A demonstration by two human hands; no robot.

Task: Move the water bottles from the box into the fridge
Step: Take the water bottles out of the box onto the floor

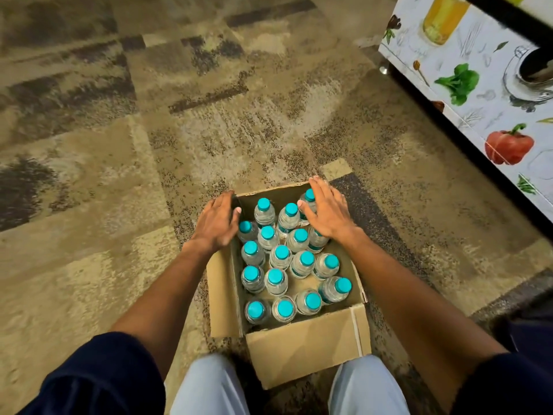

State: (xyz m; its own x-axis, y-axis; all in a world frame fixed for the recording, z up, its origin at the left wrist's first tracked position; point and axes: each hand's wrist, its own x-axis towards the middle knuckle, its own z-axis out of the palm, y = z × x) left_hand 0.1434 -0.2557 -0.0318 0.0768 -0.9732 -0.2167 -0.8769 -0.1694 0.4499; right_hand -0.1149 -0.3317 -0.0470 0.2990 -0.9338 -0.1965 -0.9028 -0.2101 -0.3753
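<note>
An open cardboard box (308,345) stands on the carpet between my knees. It holds several small clear water bottles (281,259) with teal caps, all upright. My left hand (217,220) lies flat on the box's far left corner, fingers straight. Over the far right corner my right hand (327,209) is spread flat, its thumb beside a bottle cap (309,195). Neither hand holds a bottle. The fridge (478,85), wrapped in a vegetable print, stands at the upper right with its door closed.
Patterned beige and brown carpet (149,130) spreads to the left and ahead of the box. The fridge's dark base edge (466,145) runs diagonally on the right. A dark object (532,322) sits at the right edge near my arm.
</note>
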